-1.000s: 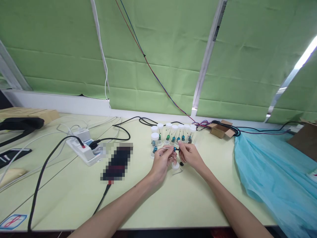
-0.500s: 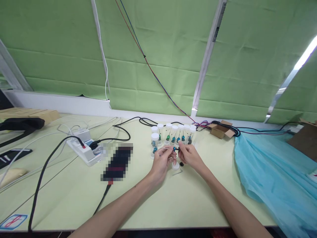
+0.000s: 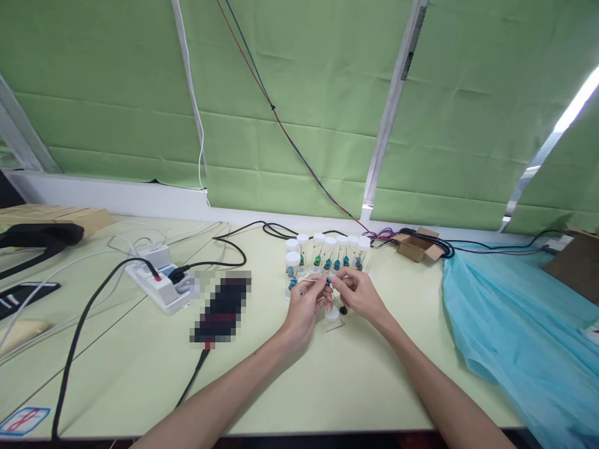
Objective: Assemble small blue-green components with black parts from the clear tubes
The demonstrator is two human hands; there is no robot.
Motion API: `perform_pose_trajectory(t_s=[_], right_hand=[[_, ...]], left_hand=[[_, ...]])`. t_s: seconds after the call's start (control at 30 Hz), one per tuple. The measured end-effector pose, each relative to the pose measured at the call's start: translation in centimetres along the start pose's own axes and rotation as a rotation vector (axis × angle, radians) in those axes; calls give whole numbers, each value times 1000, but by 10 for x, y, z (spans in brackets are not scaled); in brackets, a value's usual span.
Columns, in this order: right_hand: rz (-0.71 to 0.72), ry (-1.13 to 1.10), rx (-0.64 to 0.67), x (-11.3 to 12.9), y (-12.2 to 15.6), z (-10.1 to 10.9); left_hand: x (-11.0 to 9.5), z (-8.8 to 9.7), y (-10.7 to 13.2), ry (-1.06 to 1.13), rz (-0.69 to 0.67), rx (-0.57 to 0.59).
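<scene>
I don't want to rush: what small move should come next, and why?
Perhaps steady the left hand and close the right hand on the small blue part: the left hand pinches it, and the right hand sits just beside it, contact unclear.

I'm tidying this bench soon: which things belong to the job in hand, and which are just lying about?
Likely part of the job:
small blue part, in the left hand, right hand at it
capped clear tubes
white cap, small black piece, thin metal piece close by

Likely just lying about:
power strip
cyan sheet
open cardboard box
</scene>
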State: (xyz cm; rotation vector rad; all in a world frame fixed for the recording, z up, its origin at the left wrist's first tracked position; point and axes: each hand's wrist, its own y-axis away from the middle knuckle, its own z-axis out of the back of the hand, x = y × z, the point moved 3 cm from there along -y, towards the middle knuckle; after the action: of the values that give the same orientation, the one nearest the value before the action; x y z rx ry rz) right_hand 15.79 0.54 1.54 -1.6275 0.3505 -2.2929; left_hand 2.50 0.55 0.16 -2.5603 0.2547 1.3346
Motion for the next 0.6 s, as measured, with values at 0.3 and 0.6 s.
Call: perform_pose_trajectory(t_s=[0.3, 0.6], right_hand=[[-17, -9, 20, -2, -2, -2], [-57, 82, -46, -7, -3, -1]], left_hand=[[1, -2, 1, -37, 6, 18], [-1, -5, 3, -35, 16, 43]])
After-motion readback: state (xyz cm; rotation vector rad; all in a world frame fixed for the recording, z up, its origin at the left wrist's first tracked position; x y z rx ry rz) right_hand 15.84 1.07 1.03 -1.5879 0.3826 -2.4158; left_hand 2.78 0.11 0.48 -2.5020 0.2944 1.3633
